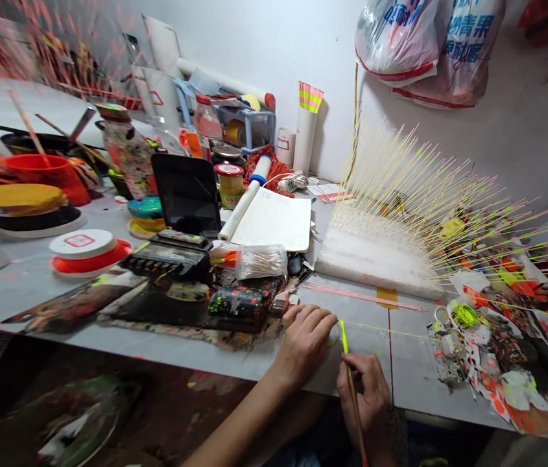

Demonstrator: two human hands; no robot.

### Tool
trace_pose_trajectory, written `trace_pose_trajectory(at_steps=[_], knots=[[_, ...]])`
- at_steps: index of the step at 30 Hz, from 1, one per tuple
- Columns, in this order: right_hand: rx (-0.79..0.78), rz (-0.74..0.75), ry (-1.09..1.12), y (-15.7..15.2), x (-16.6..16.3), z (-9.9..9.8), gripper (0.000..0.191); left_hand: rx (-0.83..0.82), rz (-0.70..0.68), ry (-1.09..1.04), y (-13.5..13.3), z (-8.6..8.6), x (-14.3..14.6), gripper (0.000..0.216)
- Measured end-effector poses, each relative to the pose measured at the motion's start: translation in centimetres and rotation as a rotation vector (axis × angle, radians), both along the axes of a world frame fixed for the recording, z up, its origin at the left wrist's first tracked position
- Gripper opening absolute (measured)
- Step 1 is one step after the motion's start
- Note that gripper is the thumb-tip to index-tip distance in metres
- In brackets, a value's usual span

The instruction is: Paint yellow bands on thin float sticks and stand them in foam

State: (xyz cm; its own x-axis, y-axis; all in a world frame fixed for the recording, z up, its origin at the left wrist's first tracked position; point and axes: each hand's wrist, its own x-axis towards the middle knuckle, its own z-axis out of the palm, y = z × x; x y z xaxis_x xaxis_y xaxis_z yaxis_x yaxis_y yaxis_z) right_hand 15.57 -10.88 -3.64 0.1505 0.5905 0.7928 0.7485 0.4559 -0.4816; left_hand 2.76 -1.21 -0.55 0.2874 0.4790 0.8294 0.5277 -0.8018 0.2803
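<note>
My right hand (pixel 366 392) grips a long-handled paintbrush (pixel 353 395), its bristles loaded with bright yellow paint and pointing up. The bristle tip meets or nearly meets a thin yellow-green stick (pixel 390 331) that runs to the right above the table. At the stick's left end, the fingers of my left hand (pixel 307 337) are closed together and seem to pinch it; the exact hold is partly hidden. A pale ring-like shape (pixel 334 334) shows beside those fingertips. Just behind my left hand sits a small paint-spattered black motor-like cylinder (pixel 237 306).
Many painted sticks (pixel 400 188) fan out of a white foam block (pixel 375 256). Loose pink sticks (pixel 366 296) lie before it. Paint-smeared scraps (pixel 492 363) pile up at right. Cotton swabs (pixel 261 261), a notebook (pixel 274 217), a dark-screened device (pixel 187 194) and paint pots (pixel 83 250) stand leftward.
</note>
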Motion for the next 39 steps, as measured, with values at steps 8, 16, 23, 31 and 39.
trace_pose_trajectory(at_steps=[8, 16, 23, 31, 39], knots=[[-0.036, -0.035, 0.031, -0.3, 0.3, -0.7, 0.014, 0.009, 0.004, -0.007, -0.1, 0.0, 0.1, 0.022], [-0.027, -0.065, 0.072, -0.8, 0.5, -1.2, 0.014, -0.006, 0.003, -0.002, -0.1, 0.0, 0.1, 0.022], [-0.009, 0.034, 0.067, -0.8, -0.2, -0.3, 0.019, -0.016, 0.023, 0.032, 0.0, 0.1, -0.4, 0.022], [0.029, 0.064, 0.01, 0.1, -1.6, -0.1, 0.019, 0.018, 0.109, 0.094, 0.7, 0.2, -3.1, 0.022], [0.001, 0.059, 0.001, 0.9, -1.7, -0.2, 0.017, 0.044, 0.124, 0.054, 0.5, 0.0, -2.8, 0.021]])
